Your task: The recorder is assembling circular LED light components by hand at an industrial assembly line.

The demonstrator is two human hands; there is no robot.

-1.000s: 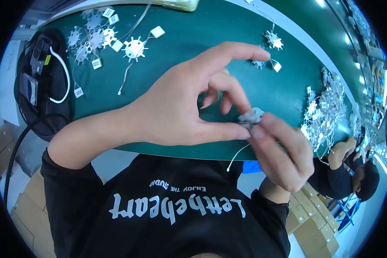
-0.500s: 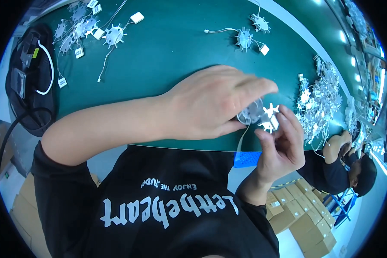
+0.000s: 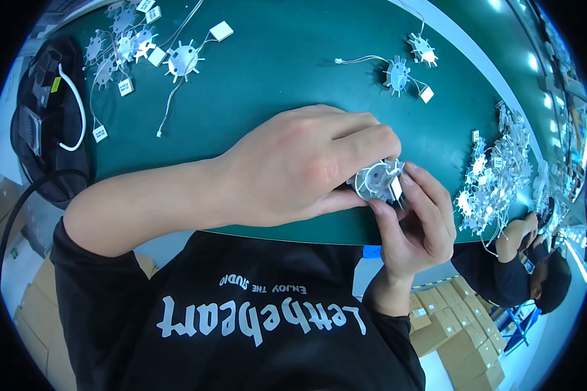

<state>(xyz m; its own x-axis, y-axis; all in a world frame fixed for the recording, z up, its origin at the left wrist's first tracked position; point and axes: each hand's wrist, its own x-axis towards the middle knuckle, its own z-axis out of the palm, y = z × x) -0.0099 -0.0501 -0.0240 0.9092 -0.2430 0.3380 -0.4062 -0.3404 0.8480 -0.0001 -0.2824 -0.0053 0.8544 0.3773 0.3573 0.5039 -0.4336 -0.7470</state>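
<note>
My left hand reaches over from the left with its fingers curled round a clear round plastic housing. On the other side my right hand pinches a small white block between thumb and fingers. A spiked metallic disc goes with that block; it is now mostly hidden between the fingers, against the housing. Both hands meet just above the near edge of the green table. Whether the disc sits inside the housing or only touches it, I cannot tell.
Spiked discs with wires and white blocks lie in a cluster at the far left, and two more at the far right. A large heap stands right. A black device is at the left edge. Another person works at right.
My hands have come together, bringing the spiked disc and white block up to the clear housing. My left fingers have curled down over it. The whole view has shifted slightly.
</note>
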